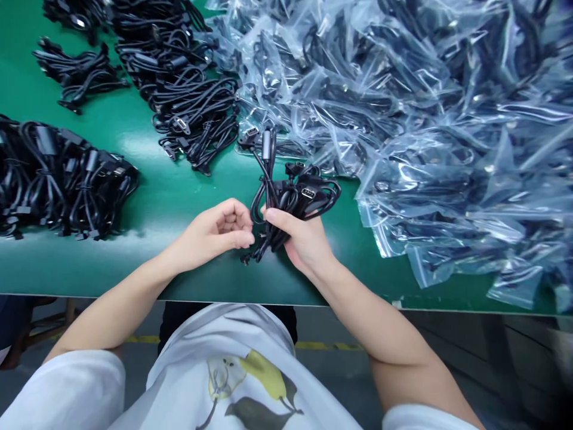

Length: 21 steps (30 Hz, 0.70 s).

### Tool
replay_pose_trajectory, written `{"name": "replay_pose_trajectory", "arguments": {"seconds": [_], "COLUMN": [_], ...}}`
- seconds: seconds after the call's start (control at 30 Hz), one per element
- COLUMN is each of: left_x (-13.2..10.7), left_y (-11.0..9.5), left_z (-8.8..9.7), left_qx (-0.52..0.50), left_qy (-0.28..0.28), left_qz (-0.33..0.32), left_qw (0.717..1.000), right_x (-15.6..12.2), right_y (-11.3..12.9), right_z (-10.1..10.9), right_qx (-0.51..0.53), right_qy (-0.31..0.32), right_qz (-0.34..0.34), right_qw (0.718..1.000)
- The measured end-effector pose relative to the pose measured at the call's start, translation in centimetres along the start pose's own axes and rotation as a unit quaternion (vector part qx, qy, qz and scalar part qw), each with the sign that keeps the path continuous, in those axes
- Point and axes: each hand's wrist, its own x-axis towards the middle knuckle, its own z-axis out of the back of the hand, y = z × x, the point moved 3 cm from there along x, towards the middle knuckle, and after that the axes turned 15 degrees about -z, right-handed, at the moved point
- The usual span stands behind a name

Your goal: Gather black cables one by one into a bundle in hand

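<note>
I watch a glossy green tabletop [138,149], crowded at right by a heap of dark cables in clear plastic bags [447,149], at left by unbagged black cable bundles [192,113]. Between them, the right hand [308,239] grips one coiled black bundle [290,200] — slanting far-right to near-left — just right of the half-curled, seemingly empty left hand [210,234].

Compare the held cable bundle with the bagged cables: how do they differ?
The cable bundle is held in the right hand; the bagged cables lie on the green table. The cable bundle is bare; the bagged cables are inside clear plastic. The cable bundle is small; the bagged cables form a wide pile. Both are black.
</note>
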Motion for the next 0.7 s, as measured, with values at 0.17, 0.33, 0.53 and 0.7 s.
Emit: {"name": "replay_pose_trajectory", "arguments": {"seconds": [0.17, 0.33, 0.53, 0.7], "left_x": [-0.7, -0.8, -1.0, -1.0], "left_y": [0.8, 0.2, 0.0, -0.1], "left_z": [-1.2, -1.5, -1.4, -1.4], "left_qx": [0.035, 0.164, 0.244, 0.282], "left_qy": [0.024, 0.033, 0.034, 0.049], "left_qz": [0.038, -0.033, -0.091, -0.123], "left_qw": [0.998, 0.985, 0.965, 0.950], "right_x": [-0.2, -0.4, -0.2, -0.1], "right_y": [0.4, 0.0, -0.3, -0.4], "right_z": [0.2, 0.0, 0.3, 0.4], "right_qx": [0.010, -0.018, -0.054, -0.082], "right_qy": [0.073, 0.130, 0.140, 0.154], "right_qz": [0.017, 0.026, 0.050, 0.079], "right_qw": [0.997, 0.991, 0.987, 0.982]}}
